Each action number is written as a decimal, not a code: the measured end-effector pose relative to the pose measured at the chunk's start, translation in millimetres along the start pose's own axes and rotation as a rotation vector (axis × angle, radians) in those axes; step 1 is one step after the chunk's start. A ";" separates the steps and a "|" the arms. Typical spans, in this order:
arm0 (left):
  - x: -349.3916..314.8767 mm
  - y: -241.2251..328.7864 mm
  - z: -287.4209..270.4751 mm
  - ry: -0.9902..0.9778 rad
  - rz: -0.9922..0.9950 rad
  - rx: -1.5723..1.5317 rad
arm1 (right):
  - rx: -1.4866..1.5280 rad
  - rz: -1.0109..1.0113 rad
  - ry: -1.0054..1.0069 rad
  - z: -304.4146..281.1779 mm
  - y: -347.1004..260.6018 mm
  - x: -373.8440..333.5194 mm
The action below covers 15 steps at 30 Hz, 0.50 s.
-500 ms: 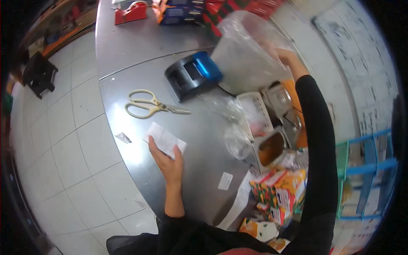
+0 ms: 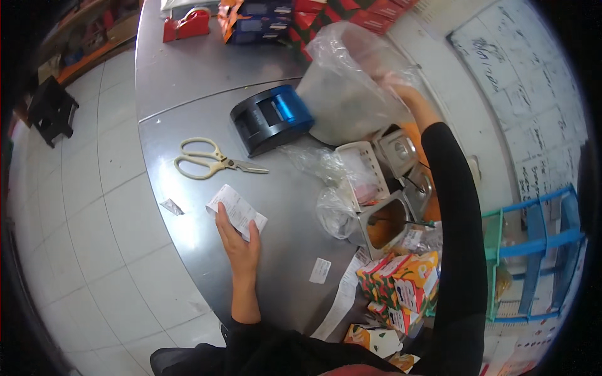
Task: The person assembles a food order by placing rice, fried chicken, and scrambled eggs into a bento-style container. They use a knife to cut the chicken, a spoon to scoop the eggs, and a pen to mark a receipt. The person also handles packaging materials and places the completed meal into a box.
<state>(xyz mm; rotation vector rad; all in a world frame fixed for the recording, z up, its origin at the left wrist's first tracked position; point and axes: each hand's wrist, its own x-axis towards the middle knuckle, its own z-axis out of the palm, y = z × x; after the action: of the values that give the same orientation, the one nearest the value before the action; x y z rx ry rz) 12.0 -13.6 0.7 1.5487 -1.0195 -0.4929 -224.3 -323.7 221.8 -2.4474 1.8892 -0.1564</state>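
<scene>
The person's left hand [image 2: 240, 241] lies flat on the metal counter [image 2: 188, 81] at lower centre of the frame, fingers stretched out and close together, resting on the lower edge of a white paper slip [image 2: 236, 210]. It presses the slip rather than gripping it. The right hand [image 2: 396, 84] reaches to the upper right of the frame and holds the top of a large clear plastic bag [image 2: 351, 88], though blur hides how the fingers close on it. The bag hangs just right of a black and blue printer [image 2: 271, 118].

Cream-handled scissors [image 2: 210, 160] lie left of centre, above the slip and apart from it. A small scrap of paper [image 2: 170, 206] sits at the counter's left edge. Right of centre stand metal containers [image 2: 392, 182] with crumpled plastic beside them. Colourful cartons [image 2: 401, 285] are stacked at lower right, and a red tape dispenser [image 2: 186, 24] sits at the top.
</scene>
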 end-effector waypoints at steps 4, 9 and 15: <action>2.9 -2.8 4.7 0.009 0.034 0.020 | -0.050 0.039 0.217 -64.7 14.9 -13.3; 0.0 -6.3 15.9 0.021 0.054 0.035 | -0.025 -0.066 0.372 -186.3 1.7 -188.1; 2.9 -30.6 7.5 0.044 0.222 0.175 | 0.254 0.321 0.002 -216.8 -64.6 -501.1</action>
<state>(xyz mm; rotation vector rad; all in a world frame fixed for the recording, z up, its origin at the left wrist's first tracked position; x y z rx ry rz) 17.8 -21.5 -29.3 1.5682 -1.2091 -0.2195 -311.1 182.7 417.6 -1.9578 2.0839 -0.3590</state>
